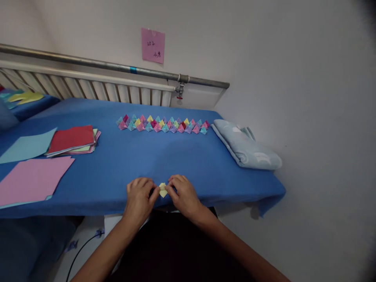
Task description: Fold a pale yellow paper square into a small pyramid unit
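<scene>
A small folded piece of pale yellow paper (163,190) is held near the front edge of the blue-covered table (132,152). My left hand (140,196) pinches its left side between thumb and fingers. From the other side, my right hand (182,196) grips its right edge the same way. Farther back on the cloth stand rows of small folded paper pieces (165,126) in pink, teal, yellow, purple and red.
At left lie pink paper sheets (35,180), a light blue sheet (28,145) and a stack topped with red paper (72,139). A folded pale blue blanket (246,145) rests at the right. Behind are a radiator (111,92) and a pipe (96,63).
</scene>
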Available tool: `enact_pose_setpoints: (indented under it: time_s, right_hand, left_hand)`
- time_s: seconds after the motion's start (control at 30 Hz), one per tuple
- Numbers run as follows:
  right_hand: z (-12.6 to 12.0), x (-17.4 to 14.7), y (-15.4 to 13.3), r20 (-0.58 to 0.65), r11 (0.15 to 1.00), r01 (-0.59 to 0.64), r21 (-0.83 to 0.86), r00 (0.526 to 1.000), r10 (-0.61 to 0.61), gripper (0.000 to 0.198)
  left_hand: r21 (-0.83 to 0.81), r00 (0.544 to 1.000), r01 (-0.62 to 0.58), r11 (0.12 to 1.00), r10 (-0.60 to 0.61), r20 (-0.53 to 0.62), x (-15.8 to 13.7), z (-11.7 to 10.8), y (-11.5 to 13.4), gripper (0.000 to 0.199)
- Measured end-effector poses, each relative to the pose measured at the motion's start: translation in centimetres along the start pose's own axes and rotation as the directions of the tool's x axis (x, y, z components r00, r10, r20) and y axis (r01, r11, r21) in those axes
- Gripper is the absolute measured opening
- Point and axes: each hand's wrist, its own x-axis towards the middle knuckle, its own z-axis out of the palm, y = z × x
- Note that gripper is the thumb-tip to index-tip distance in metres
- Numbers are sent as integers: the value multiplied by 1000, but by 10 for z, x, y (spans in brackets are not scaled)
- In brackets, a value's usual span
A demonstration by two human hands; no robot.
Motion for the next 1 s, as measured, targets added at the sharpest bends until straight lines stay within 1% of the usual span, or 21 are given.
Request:
enact_pose_setpoints:
  time_s: [0.13,0.27,0.37,0.43,0.5,0.57,0.63,0.7,0.77,0.9,1.0]
  right_hand:
    - [2,4,1,-9,998,-40,-47,999,40,17]
    - [3,7,1,3,995,-47,-85,999,47,18]
    - [3,8,1,7,994,-51,-98,999,52,18]
    - [2,9,1,10,993,-55,-106,998,57,18]
    - [1,9,1,19,993,-50,-109,998,52,17]
    - [1,8,1,23,993,-43,-107,999,46,16]
    - [1,8,1,18,995,-43,-94,999,45,16]
    - [1,7,1,10,996,-40,-78,999,41,17]
    - [1,8,1,8,997,-32,-66,999,33,18]
    - [1,7,3,1,999,-26,-46,1000,26,19]
    - [-1,5,5,7,1000,-20,18,1000,20,16]
  left_hand:
    - [15,996,85,996,-86,32,3,0,4,15]
    - [52,993,112,992,-113,28,6,0,8,15]
    - [133,993,114,984,-115,-4,7,1,14,14]
    - [172,997,46,984,-35,-62,6,3,19,10]
    - [172,989,-98,980,115,-94,2,7,21,13]
    - [161,960,-244,956,261,-98,-4,10,22,17]
    - [167,930,-333,928,352,-106,-12,12,19,20]
    - [183,910,-370,911,395,-123,-18,13,16,26]
    - [194,902,-382,904,410,-135,-23,13,13,33]
    - [255,903,-354,900,399,-156,-28,14,12,36]
    - [286,910,-338,897,389,-145,-30,16,15,36]
